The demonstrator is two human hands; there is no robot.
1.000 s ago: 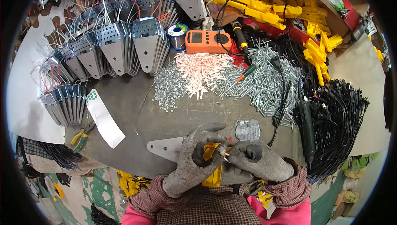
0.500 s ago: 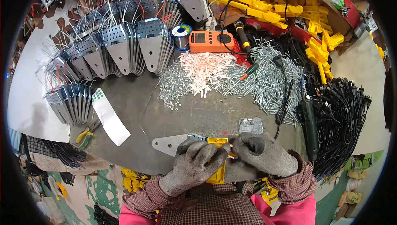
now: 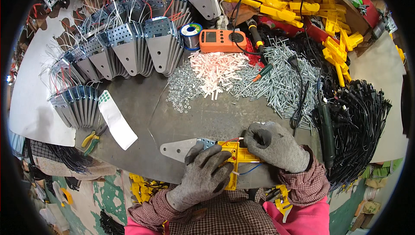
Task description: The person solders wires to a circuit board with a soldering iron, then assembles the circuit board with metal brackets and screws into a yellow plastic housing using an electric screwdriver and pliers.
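A yellow plastic housing (image 3: 232, 179) lies at the table's near edge, joined to a grey tapered metal plate (image 3: 177, 150) with a perforated end. My left hand (image 3: 203, 172), in a grey work glove, is closed over the housing and the plate's end, fingers pressing on them. Beside it, my gloved right hand (image 3: 276, 146) pinches the end of a red wire (image 3: 233, 140) near a white sleeve; the exact grip is hidden by the fingers. A blue wire (image 3: 251, 169) curves out of the housing below my right hand.
Fanned stacks of metal plates (image 3: 129, 49) with wires stand far left. Further back are a solder spool (image 3: 191, 36), an orange meter (image 3: 222, 41), white sleeves (image 3: 216, 70), nuts (image 3: 183, 89) and screws (image 3: 287, 77). Black cords (image 3: 359, 127) lie right; pliers (image 3: 91, 140) lie left.
My right hand has moved up and away from my left hand, drawing the red wire out. The blue wire now shows, and a clear plastic piece behind my right hand is covered.
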